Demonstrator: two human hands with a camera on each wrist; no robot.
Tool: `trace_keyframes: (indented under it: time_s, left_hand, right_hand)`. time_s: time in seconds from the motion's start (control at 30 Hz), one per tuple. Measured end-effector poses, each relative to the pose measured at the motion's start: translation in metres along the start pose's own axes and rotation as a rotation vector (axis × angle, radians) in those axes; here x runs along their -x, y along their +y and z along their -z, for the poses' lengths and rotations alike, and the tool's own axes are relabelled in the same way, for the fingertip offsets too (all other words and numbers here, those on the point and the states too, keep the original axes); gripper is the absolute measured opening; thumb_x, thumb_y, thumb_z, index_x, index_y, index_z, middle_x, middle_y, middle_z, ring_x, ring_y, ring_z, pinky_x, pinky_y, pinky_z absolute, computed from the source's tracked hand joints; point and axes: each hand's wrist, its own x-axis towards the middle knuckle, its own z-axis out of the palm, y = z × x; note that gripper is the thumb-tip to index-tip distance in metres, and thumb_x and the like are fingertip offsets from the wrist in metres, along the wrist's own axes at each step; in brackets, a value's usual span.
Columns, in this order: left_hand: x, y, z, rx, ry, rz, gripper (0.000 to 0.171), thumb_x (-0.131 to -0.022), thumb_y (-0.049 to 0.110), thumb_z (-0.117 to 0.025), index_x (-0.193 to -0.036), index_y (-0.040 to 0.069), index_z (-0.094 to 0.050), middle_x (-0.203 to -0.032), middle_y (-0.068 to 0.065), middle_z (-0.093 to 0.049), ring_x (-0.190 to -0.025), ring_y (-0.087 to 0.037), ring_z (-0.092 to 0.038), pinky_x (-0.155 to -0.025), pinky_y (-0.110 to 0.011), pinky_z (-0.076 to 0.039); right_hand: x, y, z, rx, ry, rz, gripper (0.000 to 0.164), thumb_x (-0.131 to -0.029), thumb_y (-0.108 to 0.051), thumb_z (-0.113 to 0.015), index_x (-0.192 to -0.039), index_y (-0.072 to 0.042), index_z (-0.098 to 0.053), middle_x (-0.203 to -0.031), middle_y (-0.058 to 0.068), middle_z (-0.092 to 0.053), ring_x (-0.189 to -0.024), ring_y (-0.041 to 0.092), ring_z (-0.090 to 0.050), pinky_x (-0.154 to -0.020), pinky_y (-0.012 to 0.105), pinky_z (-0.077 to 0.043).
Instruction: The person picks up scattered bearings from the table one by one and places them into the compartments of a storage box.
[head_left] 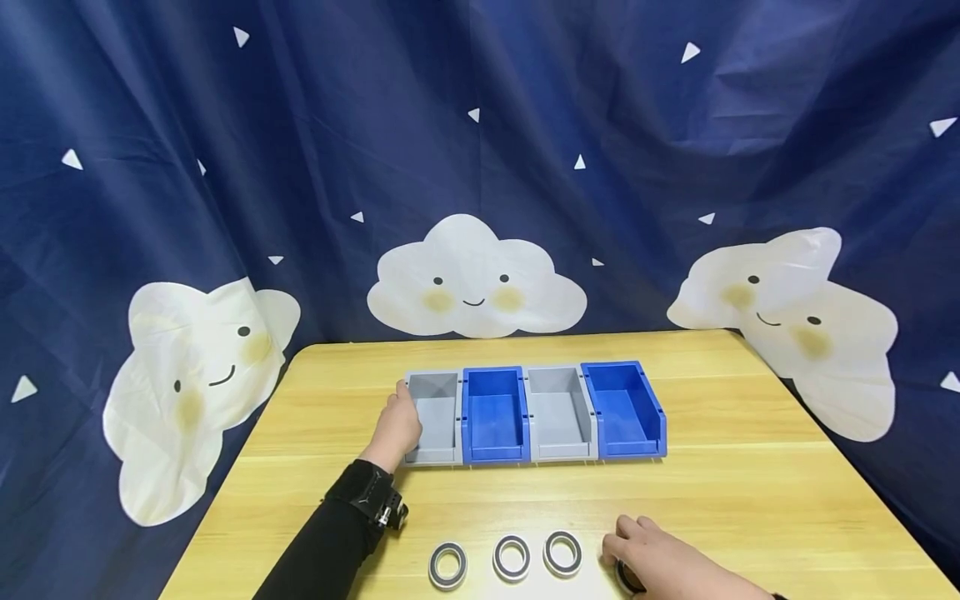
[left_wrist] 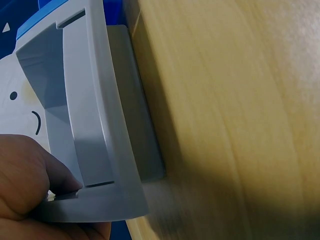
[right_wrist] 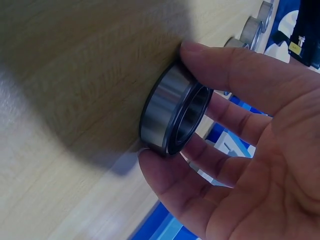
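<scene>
My left hand [head_left: 397, 427] grips the left side wall of the leftmost grey bin [head_left: 437, 457]. In the left wrist view the thumb lies on the inner side of the wall and fingers show below its edge. My right hand [head_left: 663, 560] pinches a ball bearing [right_wrist: 162, 112] at the table's near side, thumb on one edge and a fingertip on the opposite edge. The bearing has a shiny steel outer ring and stands close to the tabletop; whether it touches is unclear. To its left lie three more bearings, the nearest bearing [head_left: 562, 571] just beside the hand.
Right of the grey bin, a blue bin [head_left: 495, 456], another grey bin [head_left: 566, 452] and another blue bin [head_left: 633, 450] stand side by side. Farther left lie a bearing [head_left: 512, 576] and another bearing [head_left: 447, 585]. A dark blue curtain [head_left: 525, 192] hangs behind the wooden table [head_left: 750, 483].
</scene>
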Motion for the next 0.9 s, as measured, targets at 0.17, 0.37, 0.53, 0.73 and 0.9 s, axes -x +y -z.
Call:
trace_keyframes:
  time_s: [0.17, 0.37, 0.53, 0.73, 0.9]
  left_hand:
    - [-0.002, 0.0, -0.001, 0.014, -0.003, -0.001, 0.07, -0.091, -0.011, -0.049, -0.152, -0.014, -0.013, -0.13, -0.039, -0.047, -0.109, -0.046, -0.058, -0.095, -0.054, -0.05]
    - [0.0, 0.0, -0.001, 0.023, -0.008, 0.003, 0.071, -0.091, -0.011, -0.049, -0.152, -0.014, -0.011, -0.131, -0.039, -0.046, -0.107, -0.043, -0.059, -0.094, -0.053, -0.051]
    - [0.001, -0.002, -0.002, 0.029, -0.009, 0.005, 0.07, -0.093, -0.01, -0.047, -0.152, -0.014, -0.01, -0.132, -0.038, -0.045, -0.107, -0.042, -0.059, -0.095, -0.053, -0.051]
    - [0.001, -0.003, -0.002, 0.019, -0.005, 0.009, 0.07, -0.093, -0.009, -0.048, -0.153, -0.013, -0.012, -0.13, -0.037, -0.048, -0.102, -0.039, -0.06, -0.092, -0.051, -0.053]
    - [0.001, -0.002, -0.001, 0.012, 0.002, 0.003, 0.07, -0.093, -0.01, -0.048, -0.152, -0.014, -0.012, -0.131, -0.039, -0.046, -0.102, -0.041, -0.061, -0.092, -0.052, -0.052]
  right_hand:
    - [-0.001, 0.0, 0.002, 0.009, -0.02, -0.024, 0.039, -0.079, -0.05, -0.08, -0.102, -0.023, -0.066, -0.09, -0.014, -0.046, -0.077, 0.006, -0.038, -0.066, 0.027, -0.043]
    - [-0.002, -0.003, 0.005, 0.019, -0.035, -0.036, 0.043, -0.079, -0.057, -0.077, -0.103, -0.022, -0.067, -0.089, -0.014, -0.046, -0.077, 0.006, -0.039, -0.066, 0.028, -0.044]
    - [-0.002, -0.006, 0.014, -0.018, -0.074, -0.094, 0.042, -0.076, -0.053, -0.082, -0.104, -0.025, -0.068, -0.09, -0.014, -0.047, -0.079, 0.006, -0.041, -0.068, 0.028, -0.048]
    - [-0.004, -0.009, 0.023, -0.044, -0.101, -0.151, 0.035, -0.074, -0.041, -0.087, -0.102, -0.029, -0.069, -0.089, -0.015, -0.048, -0.079, 0.007, -0.043, -0.07, 0.028, -0.048]
    - [-0.004, -0.009, 0.027, -0.023, -0.076, -0.137, 0.025, -0.079, -0.026, -0.085, -0.098, -0.029, -0.068, -0.087, -0.015, -0.048, -0.078, 0.007, -0.044, -0.068, 0.029, -0.048]
